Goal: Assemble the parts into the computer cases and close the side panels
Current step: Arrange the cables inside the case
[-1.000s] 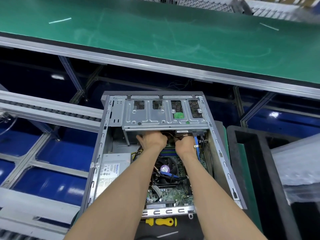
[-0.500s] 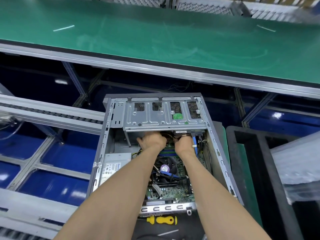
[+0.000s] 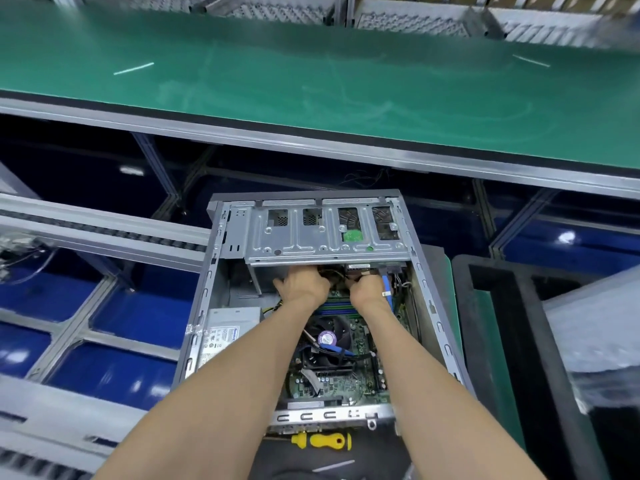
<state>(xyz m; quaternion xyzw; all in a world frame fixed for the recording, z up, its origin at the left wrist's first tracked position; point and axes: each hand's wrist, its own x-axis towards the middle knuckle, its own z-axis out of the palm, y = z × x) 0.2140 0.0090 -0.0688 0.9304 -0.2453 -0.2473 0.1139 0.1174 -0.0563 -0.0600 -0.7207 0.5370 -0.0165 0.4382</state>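
Your computer case (image 3: pixel 429 299) lies open on its side in front of you, side panel off, with the motherboard (image 3: pixel 353 379) and its CPU fan (image 3: pixel 327 337) facing up. Both your arms reach deep into the far end of it. Your left hand (image 3: pixel 303 285) and right hand (image 3: pixel 369 289) sit close together just under the edge of the metal drive cage (image 3: pixel 325 233), their fingers tucked out of sight beneath it among dark cables, so I cannot tell whether either grip is closed on anything. A blue cable (image 3: pixel 386 289) runs down just beside your right wrist. The silver power supply (image 3: pixel 227 332) sits in the case at your left forearm. A yellow-handled screwdriver (image 3: pixel 323 441) lies on the dark surface just outside the near edge of the case. A black tray (image 3: pixel 519 341) stands to the right, and the green conveyor belt (image 3: pixel 311 77) stretches across beyond the case.
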